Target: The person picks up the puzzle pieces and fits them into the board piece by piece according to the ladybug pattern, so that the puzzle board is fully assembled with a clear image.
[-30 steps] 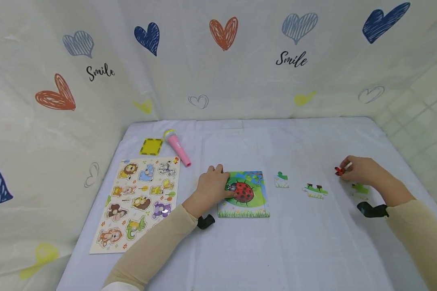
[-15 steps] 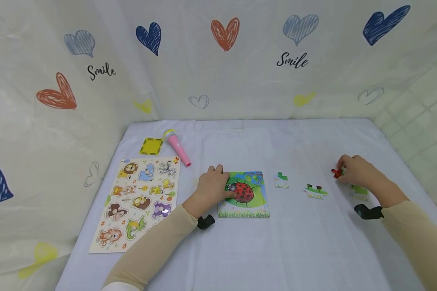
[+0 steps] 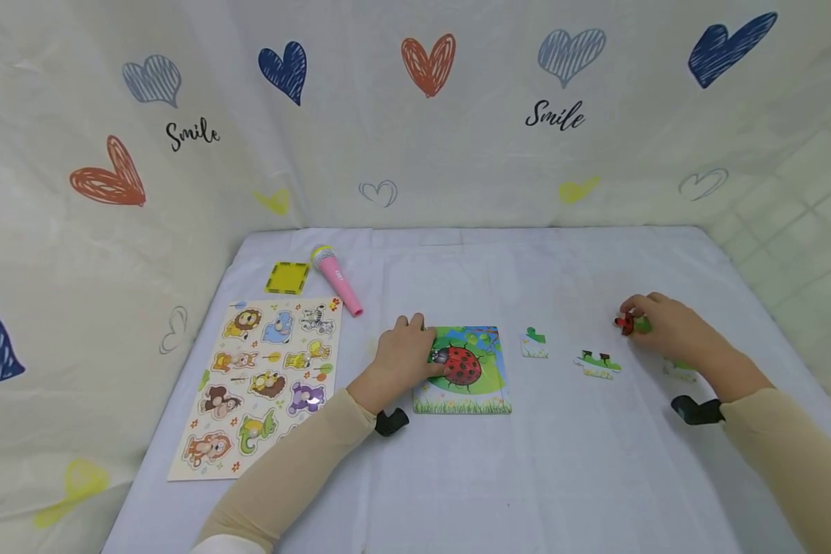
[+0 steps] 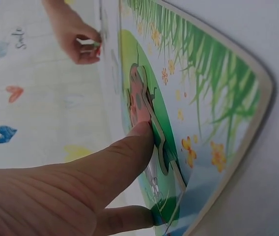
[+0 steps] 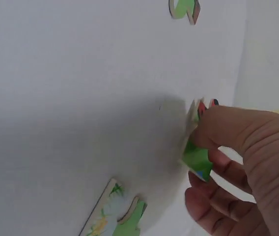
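My left hand [image 3: 398,354] rests over the left edge of a ladybug puzzle [image 3: 462,405], its thumb on the ladybug. The left wrist view shows the thumb pressing on the red piece [image 4: 138,105] and another fingertip at the board's far part. Over the table to the right, my right hand [image 3: 675,335] pinches a red and green puzzle piece [image 5: 197,158] between thumb and fingers; part of it is hidden behind them. Loose pieces lie between the hands: a small one [image 3: 535,345] beside the board and a wider one [image 3: 598,366]. Another piece [image 3: 680,372] shows partly below the right hand.
An animal picture board [image 3: 249,385] lies on the left under the left forearm. Behind it are a yellow square frame [image 3: 287,278] and a pink toy microphone [image 3: 341,283]. A curtain printed with hearts [image 3: 425,154] hangs along the table's back edge.
My right hand has moved left with the puzzle piece, and more of the piece's green part now shows. The left hand has stayed on the ladybug puzzle.
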`<action>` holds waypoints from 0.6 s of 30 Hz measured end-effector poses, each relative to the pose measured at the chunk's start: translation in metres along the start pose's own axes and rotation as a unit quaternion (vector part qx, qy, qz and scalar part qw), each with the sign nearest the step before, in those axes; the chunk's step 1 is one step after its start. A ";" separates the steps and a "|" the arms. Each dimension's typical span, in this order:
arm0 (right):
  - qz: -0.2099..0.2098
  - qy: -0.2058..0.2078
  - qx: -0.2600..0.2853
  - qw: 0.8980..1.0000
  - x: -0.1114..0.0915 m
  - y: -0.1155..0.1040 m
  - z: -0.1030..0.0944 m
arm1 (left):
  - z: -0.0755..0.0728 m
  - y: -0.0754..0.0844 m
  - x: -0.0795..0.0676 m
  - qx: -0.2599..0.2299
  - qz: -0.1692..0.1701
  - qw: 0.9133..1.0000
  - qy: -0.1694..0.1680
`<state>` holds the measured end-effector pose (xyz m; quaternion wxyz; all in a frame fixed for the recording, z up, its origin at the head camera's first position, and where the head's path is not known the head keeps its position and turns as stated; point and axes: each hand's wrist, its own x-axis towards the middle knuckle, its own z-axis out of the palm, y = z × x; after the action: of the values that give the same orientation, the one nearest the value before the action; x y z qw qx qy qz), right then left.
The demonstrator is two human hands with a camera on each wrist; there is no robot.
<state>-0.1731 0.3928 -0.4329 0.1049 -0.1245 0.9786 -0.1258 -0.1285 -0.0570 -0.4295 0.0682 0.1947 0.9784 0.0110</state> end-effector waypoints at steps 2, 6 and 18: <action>-0.008 0.015 -0.003 1.000 -0.001 -0.008 -0.002 | 0.000 0.000 0.000 -0.001 0.000 1.000 0.002; -0.014 0.034 0.004 0.999 -0.001 -0.033 -0.005 | 0.000 0.001 -0.001 -0.002 0.002 1.000 0.008; -0.070 0.054 0.037 0.995 0.001 -0.105 0.012 | -0.001 0.002 -0.001 -0.007 0.000 1.000 0.002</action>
<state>-0.1485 0.2913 -0.4153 0.0476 -0.1816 0.9664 -0.1757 -0.1269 -0.0560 -0.4283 0.0674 0.1940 0.9785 0.0184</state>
